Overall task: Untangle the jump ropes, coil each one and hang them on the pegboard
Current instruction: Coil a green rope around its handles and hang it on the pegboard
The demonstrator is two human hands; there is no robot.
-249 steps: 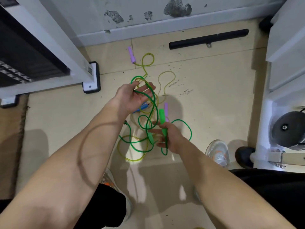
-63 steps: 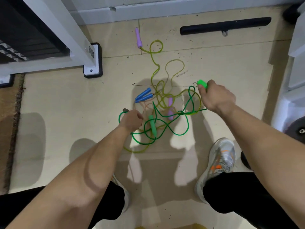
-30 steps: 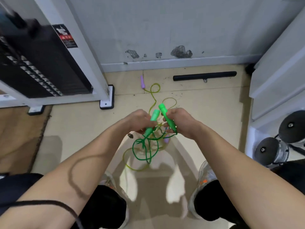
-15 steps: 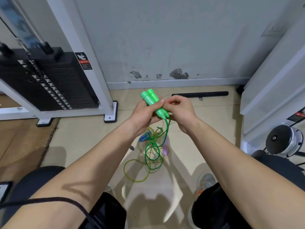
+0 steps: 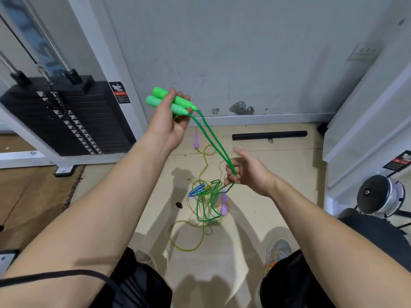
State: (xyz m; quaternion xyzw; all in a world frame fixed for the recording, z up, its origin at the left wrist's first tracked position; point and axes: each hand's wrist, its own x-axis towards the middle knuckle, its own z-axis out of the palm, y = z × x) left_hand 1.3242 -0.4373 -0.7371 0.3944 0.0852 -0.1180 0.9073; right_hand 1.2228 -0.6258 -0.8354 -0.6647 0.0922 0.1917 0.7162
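Green jump rope: its two handles are gripped together in the raised left hand; lower, the right hand curls around both strands, above the tangle on the floor.

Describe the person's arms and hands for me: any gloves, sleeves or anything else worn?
The left hand and right hand are bare: no gloves, rings or watch visible. Both forearms are uncovered, with no sleeves in view. A thin black cord crosses the left arm near the elbow.
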